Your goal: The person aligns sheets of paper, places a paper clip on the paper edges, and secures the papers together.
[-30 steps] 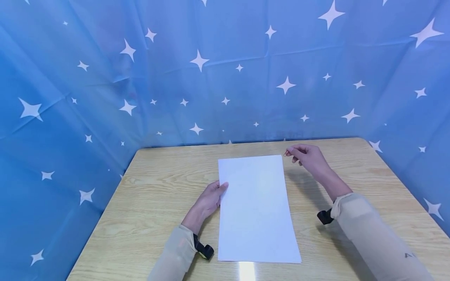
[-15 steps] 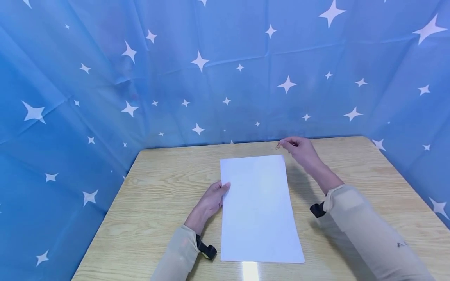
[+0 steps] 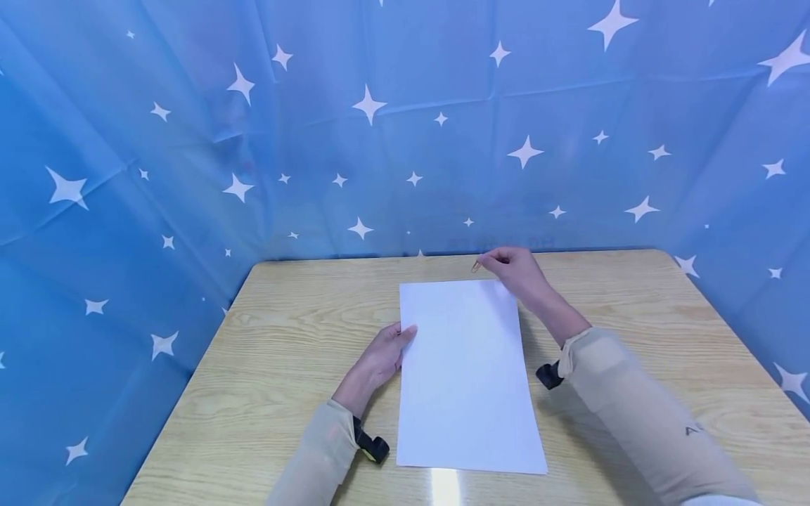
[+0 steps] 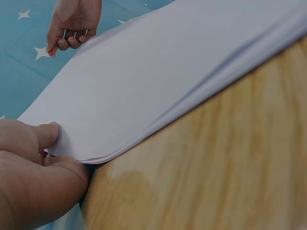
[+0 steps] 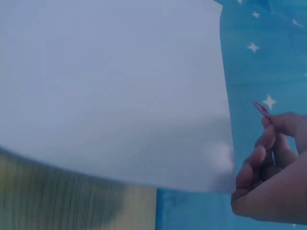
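A stack of white paper sheets lies upright in the middle of the table, its layered edges showing in the left wrist view. My left hand grips the stack's left edge, thumb on top and fingers beneath. Just past the far edge, toward the right corner, my right hand pinches a small reddish paper clip between thumb and index finger. In the right wrist view the paper clip sticks out from the fingertips, apart from the sheets, while the other fingers are curled.
The wooden table has its far edge against a blue curtain with white stars. A black wrist camera sits on the left wrist and another camera on the right. Light reflects near the front.
My right hand has moved left from beyond the paper's right corner to above its far edge, carrying the paper clip. The left hand keeps its grip on the stack.
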A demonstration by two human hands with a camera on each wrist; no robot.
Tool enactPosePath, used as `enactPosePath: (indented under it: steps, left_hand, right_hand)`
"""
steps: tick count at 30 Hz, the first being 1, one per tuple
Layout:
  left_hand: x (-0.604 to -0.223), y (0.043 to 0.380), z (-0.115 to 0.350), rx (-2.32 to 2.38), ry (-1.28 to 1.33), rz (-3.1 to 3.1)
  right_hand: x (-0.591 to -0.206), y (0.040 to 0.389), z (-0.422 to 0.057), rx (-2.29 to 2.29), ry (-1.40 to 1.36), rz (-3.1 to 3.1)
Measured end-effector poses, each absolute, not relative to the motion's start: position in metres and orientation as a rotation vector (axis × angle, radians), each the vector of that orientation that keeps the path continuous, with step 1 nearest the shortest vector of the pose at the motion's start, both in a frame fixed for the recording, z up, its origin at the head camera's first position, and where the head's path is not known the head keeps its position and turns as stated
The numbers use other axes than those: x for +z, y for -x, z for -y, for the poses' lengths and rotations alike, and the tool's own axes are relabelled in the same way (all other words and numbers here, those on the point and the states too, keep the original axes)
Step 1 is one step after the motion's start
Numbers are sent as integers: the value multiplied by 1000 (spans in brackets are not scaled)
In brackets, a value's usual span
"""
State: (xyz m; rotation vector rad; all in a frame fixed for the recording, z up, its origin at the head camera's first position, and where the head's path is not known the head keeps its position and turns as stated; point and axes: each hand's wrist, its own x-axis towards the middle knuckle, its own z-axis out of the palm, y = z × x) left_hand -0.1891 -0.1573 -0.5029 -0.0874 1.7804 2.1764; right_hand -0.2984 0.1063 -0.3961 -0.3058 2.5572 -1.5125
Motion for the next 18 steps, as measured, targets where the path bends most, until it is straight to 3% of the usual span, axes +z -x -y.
enactPosePath:
  steps: [18]
  left_hand:
    - [-505,190,159,2197,79,-1748]
  right_hand:
    - [-402,301,-64,-1501,325,-2468]
